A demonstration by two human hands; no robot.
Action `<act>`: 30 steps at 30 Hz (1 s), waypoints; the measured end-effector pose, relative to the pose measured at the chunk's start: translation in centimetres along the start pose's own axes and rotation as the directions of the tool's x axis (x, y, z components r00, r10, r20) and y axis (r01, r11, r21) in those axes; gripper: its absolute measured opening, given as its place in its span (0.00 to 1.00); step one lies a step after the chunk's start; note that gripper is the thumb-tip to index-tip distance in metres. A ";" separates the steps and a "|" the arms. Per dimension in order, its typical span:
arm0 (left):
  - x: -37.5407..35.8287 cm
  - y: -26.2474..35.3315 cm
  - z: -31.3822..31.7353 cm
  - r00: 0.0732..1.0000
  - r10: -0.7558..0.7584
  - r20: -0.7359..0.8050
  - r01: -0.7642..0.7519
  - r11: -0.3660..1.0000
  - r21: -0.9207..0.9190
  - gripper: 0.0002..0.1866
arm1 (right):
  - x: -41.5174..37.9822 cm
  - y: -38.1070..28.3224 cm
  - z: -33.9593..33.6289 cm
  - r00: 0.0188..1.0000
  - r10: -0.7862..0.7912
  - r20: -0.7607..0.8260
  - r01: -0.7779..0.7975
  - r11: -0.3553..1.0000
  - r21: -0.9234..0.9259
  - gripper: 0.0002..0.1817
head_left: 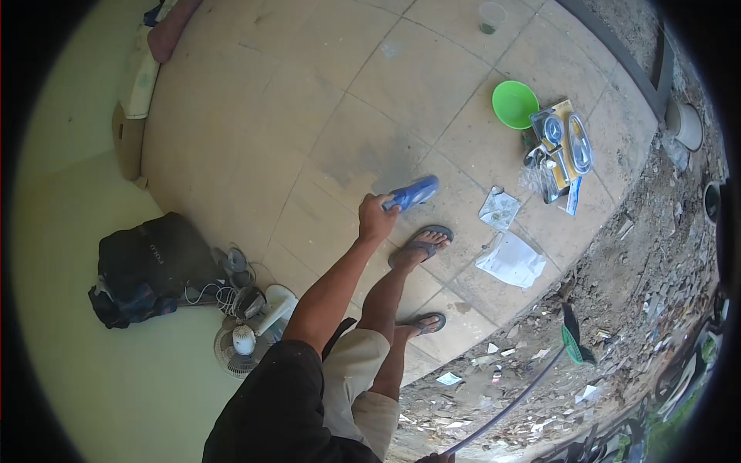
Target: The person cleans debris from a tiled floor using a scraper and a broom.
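Note:
My left hand (378, 216) is closed round the narrow end of a blue object (417, 191), its wider end pointing to the upper right above the tiled floor. What the blue object is, I cannot make out. At the bottom edge my right hand (441, 458), mostly cut off, grips a long purplish pole (505, 410). A green and black head (575, 339) is at the pole's far end, over the littered dirt. My two sandalled feet stand on the tiles near the blue object.
A green bowl (515, 105) sits beside packaged items (563, 150). White sheets (511, 260) and a clear cup (492, 17) lie on the tiled floor (309, 92). Along the wall are a black bag (154, 266) and a fan (243, 339). Rubble borders the tiles at right.

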State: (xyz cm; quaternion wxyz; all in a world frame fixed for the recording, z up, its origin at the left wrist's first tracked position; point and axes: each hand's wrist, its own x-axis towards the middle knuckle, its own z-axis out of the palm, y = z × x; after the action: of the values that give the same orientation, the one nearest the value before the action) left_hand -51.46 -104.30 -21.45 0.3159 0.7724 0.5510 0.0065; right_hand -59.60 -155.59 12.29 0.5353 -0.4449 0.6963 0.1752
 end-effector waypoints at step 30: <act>11.4 -2.9 16.8 0.928 -0.027 0.372 0.116 0.969 -0.218 0.34 | 8.0 -1.8 15.5 0.930 -0.347 -0.120 0.286 0.890 -0.355 0.15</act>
State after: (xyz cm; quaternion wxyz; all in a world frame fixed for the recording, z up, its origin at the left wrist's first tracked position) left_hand -43.39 -102.07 -40.20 0.5025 0.6963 0.5056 -0.0840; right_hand -49.20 -148.87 -0.20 0.4091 -0.6502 0.6201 0.1590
